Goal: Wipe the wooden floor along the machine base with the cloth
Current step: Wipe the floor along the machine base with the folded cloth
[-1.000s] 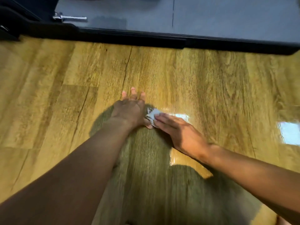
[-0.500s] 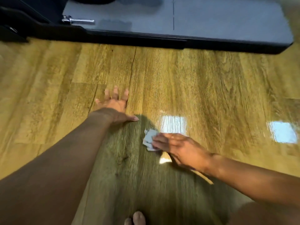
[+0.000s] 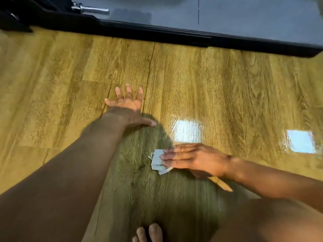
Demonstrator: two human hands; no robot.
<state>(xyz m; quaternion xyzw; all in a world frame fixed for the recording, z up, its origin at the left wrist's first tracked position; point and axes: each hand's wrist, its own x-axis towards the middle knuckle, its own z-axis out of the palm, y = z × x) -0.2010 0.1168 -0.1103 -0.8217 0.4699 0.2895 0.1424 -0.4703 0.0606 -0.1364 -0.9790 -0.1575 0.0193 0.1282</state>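
A small crumpled white cloth (image 3: 157, 162) lies on the wooden floor (image 3: 218, 88) near the middle of the view. My right hand (image 3: 194, 159) lies on top of it with straight fingers pointing left, pressing it against the boards. My left hand (image 3: 128, 106) rests flat on the floor further away and to the left, fingers spread, thumb pointing right, holding nothing. The machine base (image 3: 174, 34), a black edge under a grey deck, runs along the top of the view, well beyond both hands.
A chrome bolt or handle (image 3: 90, 9) sticks out on the machine at top left. Two bright window reflections (image 3: 187, 131) shine on the floor to the right. My bare toes (image 3: 148, 233) show at the bottom edge, my knee at bottom right.
My right hand has slid the cloth toward me, away from the machine base. My left hand has let go of the cloth's side and moved left, now flat on the boards.
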